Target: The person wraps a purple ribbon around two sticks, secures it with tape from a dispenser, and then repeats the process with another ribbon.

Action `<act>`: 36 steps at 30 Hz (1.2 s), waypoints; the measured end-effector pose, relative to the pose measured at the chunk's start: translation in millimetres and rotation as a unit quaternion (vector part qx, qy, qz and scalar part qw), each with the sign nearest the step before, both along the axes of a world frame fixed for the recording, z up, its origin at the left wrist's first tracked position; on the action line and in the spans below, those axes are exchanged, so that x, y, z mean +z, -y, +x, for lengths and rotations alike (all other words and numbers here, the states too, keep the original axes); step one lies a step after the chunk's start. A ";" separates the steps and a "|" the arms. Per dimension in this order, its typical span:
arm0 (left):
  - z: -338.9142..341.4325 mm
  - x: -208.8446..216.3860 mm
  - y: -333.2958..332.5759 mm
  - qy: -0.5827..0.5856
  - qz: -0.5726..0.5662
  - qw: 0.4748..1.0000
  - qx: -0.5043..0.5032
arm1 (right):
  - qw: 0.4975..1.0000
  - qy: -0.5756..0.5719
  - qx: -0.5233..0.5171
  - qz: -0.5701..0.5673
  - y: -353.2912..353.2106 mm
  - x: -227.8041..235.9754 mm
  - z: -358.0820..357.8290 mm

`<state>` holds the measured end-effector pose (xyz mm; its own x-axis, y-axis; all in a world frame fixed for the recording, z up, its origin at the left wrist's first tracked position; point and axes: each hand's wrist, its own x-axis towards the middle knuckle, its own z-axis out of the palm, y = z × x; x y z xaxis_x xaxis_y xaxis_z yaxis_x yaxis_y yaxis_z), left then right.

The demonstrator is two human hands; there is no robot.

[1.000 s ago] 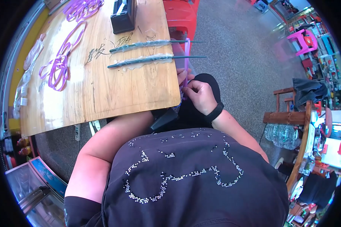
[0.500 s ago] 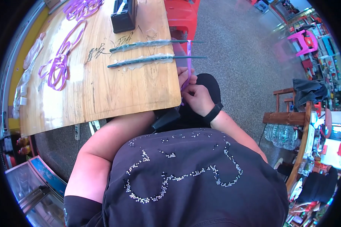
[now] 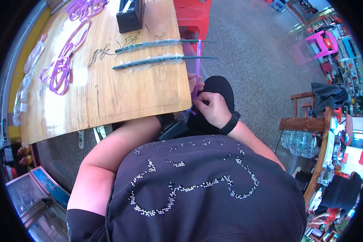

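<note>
A narrow purple ribbon [image 3: 198, 66] hangs from a dark green rod [image 3: 189, 40] that sticks out past the table's right edge. It runs down in front of a second dark rod [image 3: 195, 57] to my hands. At the table corner, my right hand [image 3: 214, 109] is closed, thumb and forefinger pinching the ribbon's lower part. My left hand [image 3: 194, 82] reaches from under the table; its fingertips show beside the ribbon, curled, with the table edge hiding the rest. Below them, a short purple-blue end [image 3: 190, 109] shows by the corner. Clear tape fixes both rods to the tabletop.
On the wooden table [image 3: 129, 94] lie a loose purple ribbon bundle [image 3: 61, 70], a purple pile [image 3: 84, 9] and a black box [image 3: 130, 18]. A red plastic chair [image 3: 192, 16] stands beyond. At right are a pink stool [image 3: 322, 43] and a wooden chair [image 3: 302, 125].
My right hand has shifted slightly down. The left hand has drawn back a little behind the table edge, and the purple-blue end now shows at the corner.
</note>
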<state>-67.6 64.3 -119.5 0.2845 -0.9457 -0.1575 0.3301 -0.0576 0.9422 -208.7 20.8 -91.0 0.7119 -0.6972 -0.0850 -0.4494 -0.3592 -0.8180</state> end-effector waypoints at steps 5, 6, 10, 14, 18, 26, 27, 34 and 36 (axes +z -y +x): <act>-0.5 0.2 -3.4 0.033 -0.027 0.999 -0.019 | 0.995 0.041 0.002 -0.090 -4.4 3.7 -3.3; -2.1 0.3 -4.2 0.020 -0.030 0.999 -0.007 | 0.988 0.042 0.015 -0.146 -5.0 5.1 -2.7; -2.8 10.4 -7.5 0.061 -0.044 0.997 -0.027 | 0.969 0.024 0.049 -0.241 -3.5 8.1 -1.8; -5.4 7.6 -6.2 0.048 -0.043 0.998 -0.013 | 0.964 0.005 0.068 -0.258 -4.9 6.2 -0.6; -6.9 -5.0 -0.6 -0.043 -0.044 0.998 0.020 | 0.994 0.022 0.039 -0.096 -10.3 3.5 0.5; -7.5 2.8 -5.4 0.021 -0.053 0.998 0.011 | 0.986 -0.021 0.047 -0.156 -9.4 5.0 -2.7; -7.6 4.5 -5.9 0.071 -0.055 0.996 0.016 | 0.984 -0.028 0.045 -0.172 -9.1 4.7 -2.8; -10.7 5.4 -4.8 0.110 -0.069 0.991 0.016 | 0.978 -0.045 0.056 -0.197 -9.1 6.2 0.5; -11.4 1.3 -3.3 0.090 -0.070 0.993 0.023 | 0.979 -0.036 0.061 -0.192 -10.4 8.1 2.7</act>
